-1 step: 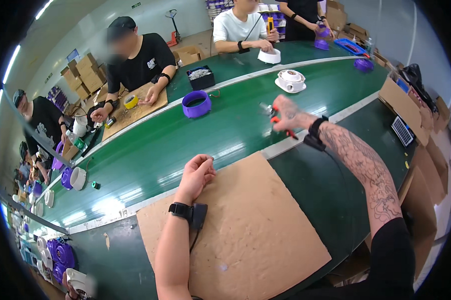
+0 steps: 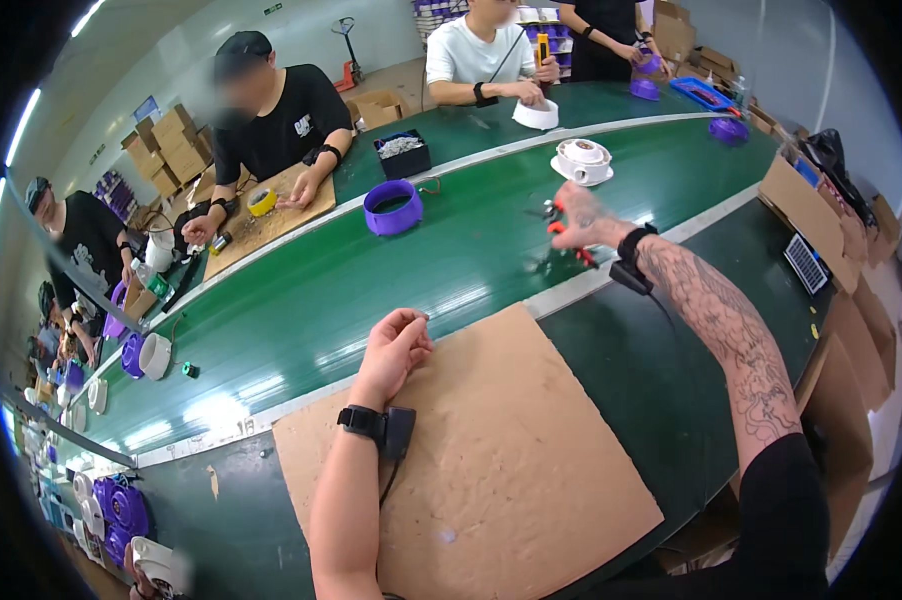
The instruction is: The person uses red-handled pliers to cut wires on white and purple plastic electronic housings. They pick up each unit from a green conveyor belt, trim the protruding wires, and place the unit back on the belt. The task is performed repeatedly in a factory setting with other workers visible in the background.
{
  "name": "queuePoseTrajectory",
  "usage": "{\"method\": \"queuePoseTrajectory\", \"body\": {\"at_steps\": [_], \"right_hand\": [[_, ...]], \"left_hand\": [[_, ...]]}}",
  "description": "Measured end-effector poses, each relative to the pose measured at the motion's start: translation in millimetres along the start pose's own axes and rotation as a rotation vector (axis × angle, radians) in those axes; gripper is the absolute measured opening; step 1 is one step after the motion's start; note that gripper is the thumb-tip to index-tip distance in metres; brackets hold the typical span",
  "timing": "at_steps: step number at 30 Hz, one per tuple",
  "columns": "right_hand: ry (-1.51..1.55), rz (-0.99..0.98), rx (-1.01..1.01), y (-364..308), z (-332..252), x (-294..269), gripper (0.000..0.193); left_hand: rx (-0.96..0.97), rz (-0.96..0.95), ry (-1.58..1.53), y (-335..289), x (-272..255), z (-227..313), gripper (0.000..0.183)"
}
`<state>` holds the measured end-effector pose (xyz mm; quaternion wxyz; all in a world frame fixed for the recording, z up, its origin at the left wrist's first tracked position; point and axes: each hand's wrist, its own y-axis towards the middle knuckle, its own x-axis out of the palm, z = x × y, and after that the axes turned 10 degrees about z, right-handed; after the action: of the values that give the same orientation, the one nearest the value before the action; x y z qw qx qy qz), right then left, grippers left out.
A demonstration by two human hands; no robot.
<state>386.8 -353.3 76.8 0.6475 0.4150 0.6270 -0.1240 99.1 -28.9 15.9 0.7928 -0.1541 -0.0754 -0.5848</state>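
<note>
My right hand (image 2: 583, 217) is closed around red-handled pliers (image 2: 554, 211), held over the green conveyor belt (image 2: 301, 310); the metal jaws point left, and motion smears them a little. Just beyond that hand sits a round white plastic housing (image 2: 582, 162) with a flanged base. My left hand (image 2: 397, 347) hovers at the far edge of a cardboard sheet (image 2: 511, 450), its fingers curled in and nothing visible in them. A purple ring-shaped housing (image 2: 392, 208), with a short wire at its side, rests on the belt farther off.
Across the belt, co-workers sit or stand at work. One has a cardboard mat with yellow tape (image 2: 262, 203); another handles a white ring (image 2: 535, 114). A black box of small parts (image 2: 402, 155) stands there. Open cartons (image 2: 816, 215) line my right side; purple and white housings (image 2: 121, 505) lie at left.
My right hand with the pliers has shifted slightly to the right and turned a little. My left hand stays where it was.
</note>
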Motion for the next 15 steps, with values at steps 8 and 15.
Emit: {"method": "queuePoseTrajectory", "body": {"at_steps": [8, 15], "right_hand": [[-0.121, -0.031, 0.416, 58, 57, 16, 0.082], [-0.119, -0.054, 0.423, 74, 71, 46, 0.088]], "left_hand": [[-0.010, 0.002, -0.012, -2, -12, 1, 0.014], [-0.031, -0.007, -0.007, 2, -5, -1, 0.012]]}}
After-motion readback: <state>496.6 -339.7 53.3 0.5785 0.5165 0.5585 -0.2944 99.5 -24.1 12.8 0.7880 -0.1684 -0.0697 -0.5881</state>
